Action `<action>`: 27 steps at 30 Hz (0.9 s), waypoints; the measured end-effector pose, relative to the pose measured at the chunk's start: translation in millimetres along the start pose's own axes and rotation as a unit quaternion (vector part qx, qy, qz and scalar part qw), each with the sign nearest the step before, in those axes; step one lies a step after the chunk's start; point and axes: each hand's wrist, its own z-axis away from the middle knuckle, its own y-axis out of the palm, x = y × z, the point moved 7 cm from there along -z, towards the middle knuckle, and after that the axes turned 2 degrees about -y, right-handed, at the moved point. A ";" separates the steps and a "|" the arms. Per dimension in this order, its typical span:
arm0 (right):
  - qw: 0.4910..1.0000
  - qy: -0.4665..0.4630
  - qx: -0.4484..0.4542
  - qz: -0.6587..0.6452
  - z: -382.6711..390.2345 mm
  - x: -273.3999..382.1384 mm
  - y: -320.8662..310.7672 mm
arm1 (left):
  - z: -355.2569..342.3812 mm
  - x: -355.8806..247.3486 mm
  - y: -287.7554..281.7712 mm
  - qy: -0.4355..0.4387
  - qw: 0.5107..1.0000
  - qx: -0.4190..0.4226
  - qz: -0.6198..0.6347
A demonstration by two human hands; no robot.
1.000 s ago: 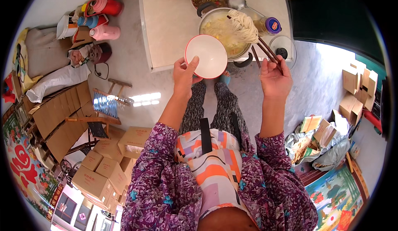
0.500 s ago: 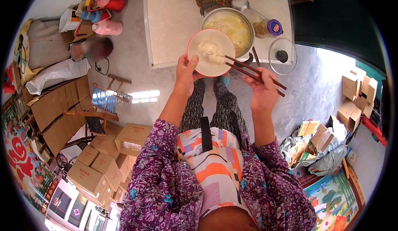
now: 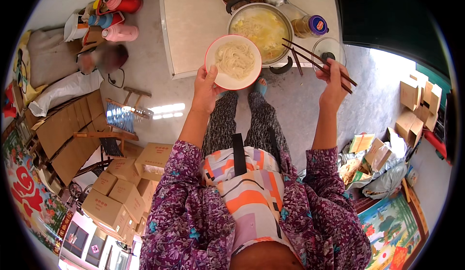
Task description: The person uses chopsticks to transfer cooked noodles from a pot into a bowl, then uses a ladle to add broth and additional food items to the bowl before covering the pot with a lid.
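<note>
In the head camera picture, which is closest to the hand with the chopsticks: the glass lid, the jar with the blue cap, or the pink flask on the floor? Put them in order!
From the right hand:
1. Glass lid, on the table edge just above the hand.
2. Jar with the blue cap, farther up the table, beside the soup pot.
3. Pink flask, far off on the floor at the left.

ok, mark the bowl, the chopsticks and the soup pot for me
bowl [image 3: 233, 61]: head view, on the noodles inside, held in the left hand [image 3: 206, 88].
chopsticks [image 3: 310, 56]: head view, mid-shaft, held in the right hand [image 3: 334, 83].
soup pot [image 3: 264, 27]: head view, on the broth surface.
</note>
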 end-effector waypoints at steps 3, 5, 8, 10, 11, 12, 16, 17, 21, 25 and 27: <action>0.996 0.038 0.026 0.071 -7.5 -20.7 17.0 | -3.4 5.4 -6.3 -0.006 1.000 0.017 0.000; 0.994 0.060 0.040 0.082 -12.4 -38.4 29.4 | -1.4 7.9 -11.8 -0.011 1.000 0.015 -0.003; 0.992 0.084 0.073 0.053 -18.4 -71.8 51.3 | 1.9 10.1 -12.5 -0.011 1.000 0.020 -0.001; 0.990 0.100 0.094 0.030 -16.4 -88.8 66.5 | 3.1 10.0 -12.8 -0.009 1.000 0.021 0.001; 0.989 0.105 0.102 0.020 -13.8 -94.4 73.8 | 3.6 9.8 -12.5 -0.008 1.000 0.021 0.002; 0.987 0.111 0.112 0.009 -11.1 -98.2 82.4 | 4.7 9.5 -13.1 -0.007 1.000 0.019 0.002; 0.985 0.129 0.110 -0.028 -8.9 -109.6 108.7 | 6.4 7.3 -14.9 -0.001 1.000 0.014 0.010; 0.984 0.133 0.111 -0.033 -7.9 -111.4 112.2 | 7.3 6.4 -14.8 0.002 1.000 0.017 0.010; 0.979 0.157 0.100 -0.081 -6.1 -116.7 119.0 | 6.9 5.8 -22.3 0.010 1.000 0.011 0.007; 0.971 0.177 0.059 -0.150 -4.7 -132.2 112.3 | 5.8 5.2 -27.2 0.006 1.000 0.005 0.004; 0.964 0.200 0.039 -0.171 -1.2 -139.3 107.9 | 5.4 5.1 -29.8 0.002 1.000 -0.002 -0.001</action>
